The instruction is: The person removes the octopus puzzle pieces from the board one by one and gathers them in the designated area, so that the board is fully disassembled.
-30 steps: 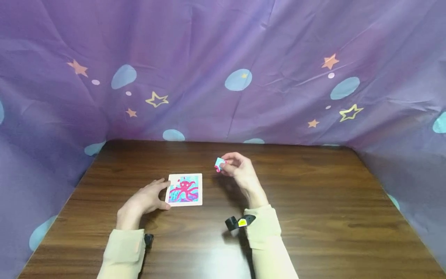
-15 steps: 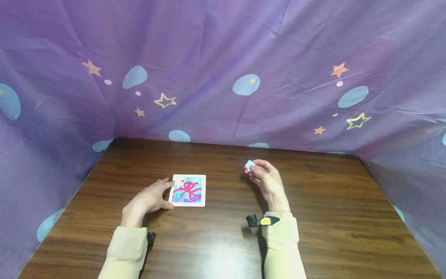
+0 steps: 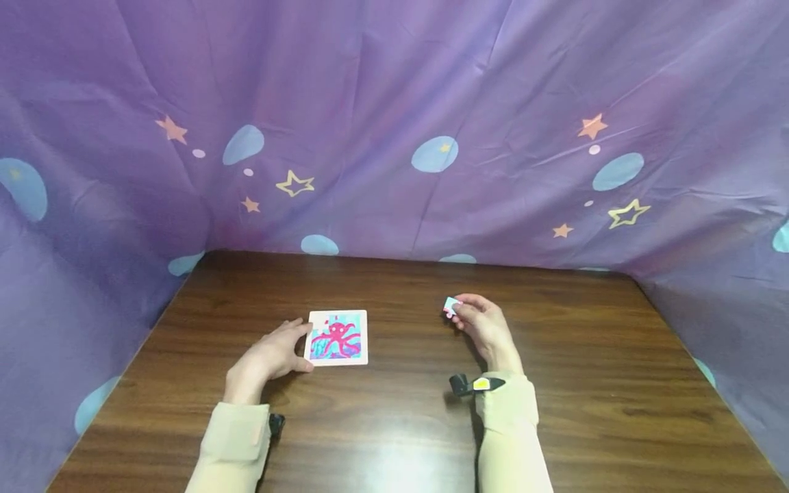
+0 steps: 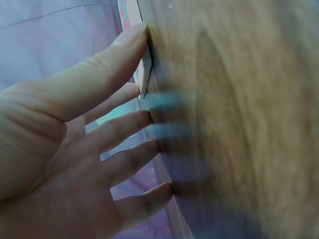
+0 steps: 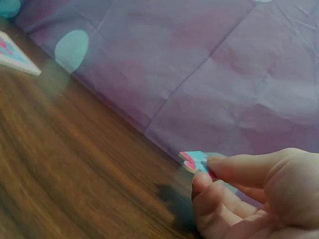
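A square puzzle with a white border and a pink octopus picture lies on the table; a pale gap shows at its upper left. My left hand rests at its left edge, the thumb on the near corner and the fingers spread along the table. In the left wrist view the left hand's fingers look fairly straight. Well to the right of the puzzle, my right hand pinches a light-blue and pink puzzle piece between thumb and fingers. The right wrist view shows this piece raised off the table, its shadow below.
The brown wooden table has a purple curtain with stars and blue spots behind it and along both sides. Black wrist straps, the right one with a yellow label, sit at both cuffs.
My right hand has moved right with the puzzle piece, away from the puzzle, and now sits a little lower. The left hand has stayed at the puzzle's edge. The head view has shifted slightly.
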The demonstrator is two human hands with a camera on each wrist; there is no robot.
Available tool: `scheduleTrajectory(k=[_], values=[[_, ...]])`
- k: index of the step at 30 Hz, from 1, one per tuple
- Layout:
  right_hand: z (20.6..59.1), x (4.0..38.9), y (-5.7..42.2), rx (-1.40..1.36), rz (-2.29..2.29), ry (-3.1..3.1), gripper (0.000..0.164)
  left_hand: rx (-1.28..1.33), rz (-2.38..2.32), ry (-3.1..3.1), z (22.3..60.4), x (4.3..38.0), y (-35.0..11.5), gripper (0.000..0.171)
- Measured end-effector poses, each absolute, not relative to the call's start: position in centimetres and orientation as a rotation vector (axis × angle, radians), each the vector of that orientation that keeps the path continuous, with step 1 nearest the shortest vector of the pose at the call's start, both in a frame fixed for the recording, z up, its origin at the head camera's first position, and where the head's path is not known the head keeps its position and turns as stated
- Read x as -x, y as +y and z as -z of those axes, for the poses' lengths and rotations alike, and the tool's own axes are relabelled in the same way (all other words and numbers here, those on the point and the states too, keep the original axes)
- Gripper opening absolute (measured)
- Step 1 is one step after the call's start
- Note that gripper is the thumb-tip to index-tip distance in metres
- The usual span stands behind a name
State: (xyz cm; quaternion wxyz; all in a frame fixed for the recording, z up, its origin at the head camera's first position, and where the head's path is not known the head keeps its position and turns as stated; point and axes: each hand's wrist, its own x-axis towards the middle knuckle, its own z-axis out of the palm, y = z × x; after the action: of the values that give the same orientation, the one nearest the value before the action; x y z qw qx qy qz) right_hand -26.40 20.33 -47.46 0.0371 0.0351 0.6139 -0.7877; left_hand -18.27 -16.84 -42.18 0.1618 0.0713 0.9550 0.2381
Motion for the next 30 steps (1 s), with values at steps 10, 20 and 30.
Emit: scheduleTrajectory(k=[10, 20, 30], values=[[47.11, 27.26, 20.49, 0.001, 1.969, 2.185, 0.025, -0.192, -0.707, 2.715, 42.26, 18.08, -17.00, 0.075], [47.17, 26.97, 20.28, 0.036, 1.871, 2.380, 0.025, -0.207, -0.714, 2.718, 42.10, 18.00, -16.97, 0.075], [47.32, 27.43, 20.76, -0.001, 2.026, 2.212, 0.032, -0.215, -0.695, 2.722, 42.11, 18.02, -16.95, 0.074]])
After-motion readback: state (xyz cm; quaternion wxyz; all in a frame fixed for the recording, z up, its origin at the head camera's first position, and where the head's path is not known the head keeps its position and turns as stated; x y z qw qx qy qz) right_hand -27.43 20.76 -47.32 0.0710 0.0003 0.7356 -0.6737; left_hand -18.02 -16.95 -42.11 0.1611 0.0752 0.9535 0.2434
